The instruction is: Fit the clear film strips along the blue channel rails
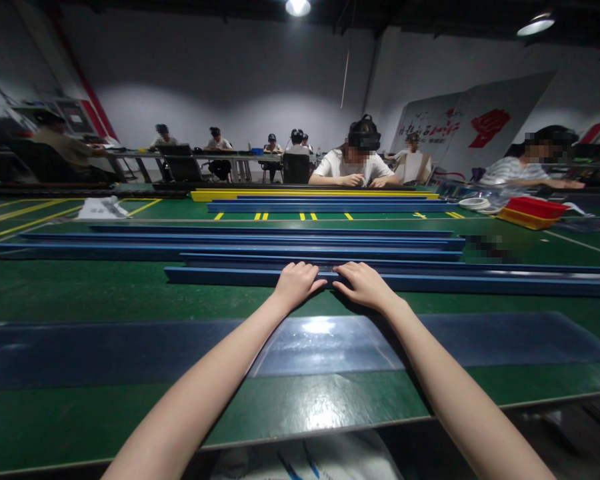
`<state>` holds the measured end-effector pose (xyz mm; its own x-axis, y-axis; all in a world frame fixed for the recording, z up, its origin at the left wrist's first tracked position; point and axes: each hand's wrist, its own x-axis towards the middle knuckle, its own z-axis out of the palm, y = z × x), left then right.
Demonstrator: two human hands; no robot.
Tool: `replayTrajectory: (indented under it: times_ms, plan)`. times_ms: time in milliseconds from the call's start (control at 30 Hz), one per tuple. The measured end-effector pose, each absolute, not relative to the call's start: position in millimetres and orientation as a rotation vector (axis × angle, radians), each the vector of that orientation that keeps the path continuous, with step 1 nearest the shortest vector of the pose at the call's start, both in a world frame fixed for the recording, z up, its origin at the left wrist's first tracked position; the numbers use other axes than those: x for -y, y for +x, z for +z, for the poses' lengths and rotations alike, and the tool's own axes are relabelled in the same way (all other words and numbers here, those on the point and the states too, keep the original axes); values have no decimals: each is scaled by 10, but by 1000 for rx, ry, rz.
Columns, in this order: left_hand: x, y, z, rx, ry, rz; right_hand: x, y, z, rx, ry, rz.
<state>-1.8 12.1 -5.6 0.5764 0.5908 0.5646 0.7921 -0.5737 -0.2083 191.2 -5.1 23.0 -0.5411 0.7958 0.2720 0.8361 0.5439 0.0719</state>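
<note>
A long blue channel strip lies across the green table in front of me. My left hand is closed over its near wall, fingers inside the channel and thumb along the front. Just to the right, my right hand grips the same wall in the same way. The two thumbs point toward each other, with a small gap between them. What the fingertips press on inside the channel is hidden. Nearer to me, under my forearms, a clear plastic sheet lies flat along the table.
Several more blue channels lie just beyond. Farther back are a yellow channel, crumpled white paper, and red and yellow trays at the right. A co-worker sits across the green table; other people sit behind.
</note>
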Motion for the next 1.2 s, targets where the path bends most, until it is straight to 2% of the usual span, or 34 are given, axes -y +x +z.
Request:
replayTrajectory:
  times_ms: [567, 1200]
  plan:
    - [-107, -17, -27, 1171, -2400, -572, 48, 1850, 256, 2496, -1344, -107]
    - [-103, -18, -30, 1157, -2391, -576, 28, 1870, 205, 2549, -1386, -266]
